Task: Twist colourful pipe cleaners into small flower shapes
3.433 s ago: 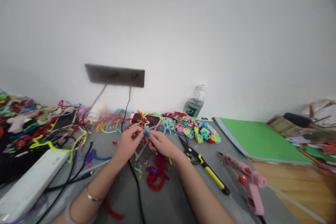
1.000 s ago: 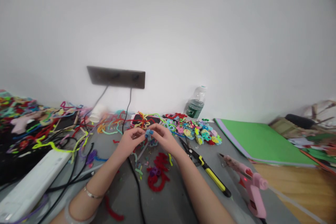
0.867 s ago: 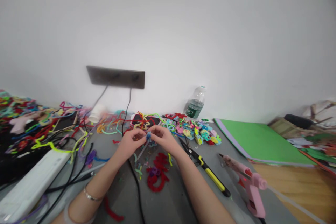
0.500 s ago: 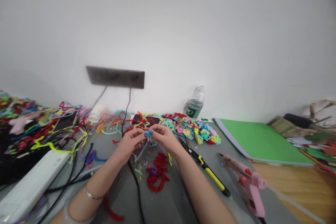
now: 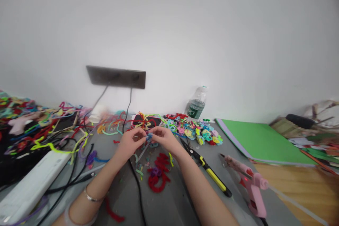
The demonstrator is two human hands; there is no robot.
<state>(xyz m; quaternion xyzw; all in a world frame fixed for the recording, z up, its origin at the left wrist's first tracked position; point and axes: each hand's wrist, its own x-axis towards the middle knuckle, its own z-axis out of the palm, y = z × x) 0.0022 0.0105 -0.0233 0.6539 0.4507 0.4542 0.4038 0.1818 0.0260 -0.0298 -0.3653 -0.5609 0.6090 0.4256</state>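
Note:
Between the fingertips of both hands is a small blue pipe-cleaner flower [image 5: 149, 136], partly covered by the fingers. My left hand [image 5: 131, 142] pinches it from the left, thumb and forefinger closed. From the other side my right hand [image 5: 165, 140] grips it the same way. Just below lies a glue stick or similar pale rod [image 5: 143, 152], with small pipe-cleaner scraps [image 5: 140, 169] around it. Nearer to me sits a coiled red pipe cleaner [image 5: 161, 164] with a purple piece [image 5: 155, 172] on it.
Pliers with yellow-black handles [image 5: 212, 176] and a pink glue gun [image 5: 250, 180] lie to the right. Behind are a heap of pipe-cleaner flowers [image 5: 198, 132], a bottle [image 5: 196, 104] and green sheets [image 5: 265, 141]. A white power strip [image 5: 34, 187], black cables [image 5: 136, 183] and tangled pipe cleaners [image 5: 53, 144] occupy the left.
Both hands stay together at the same spot. The fingers have shifted slightly around the blue flower, so that less of it shows now.

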